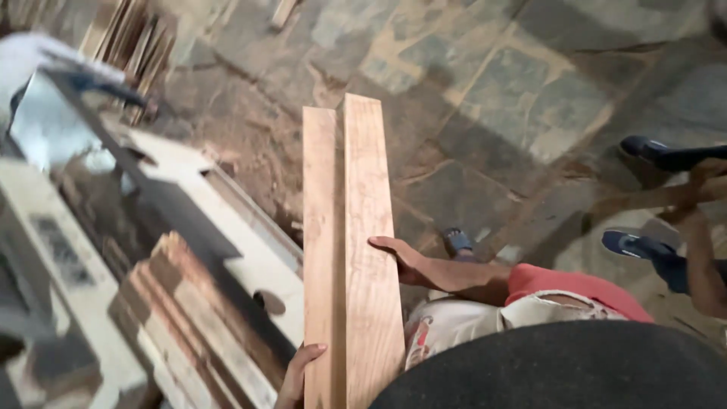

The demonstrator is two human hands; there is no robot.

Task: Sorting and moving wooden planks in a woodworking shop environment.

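Observation:
Two long reddish wooden planks [352, 250] lie side by side, pointing away from me over the floor. My left hand [294, 376] grips their left edge near the close end, fingers curled over the top. My right hand [403, 260] presses flat against the right edge of the wider plank, its arm coming in from the right with a red sleeve. The near ends of the planks run out of view at the bottom.
A pale, dusty woodworking machine [182, 204] stands on the left with a stack of wood strips [189, 326] on it. More strips [129, 38] lean at the top left. Another person's feet in blue sandals [644, 246] are on the stone floor [515, 91] at right.

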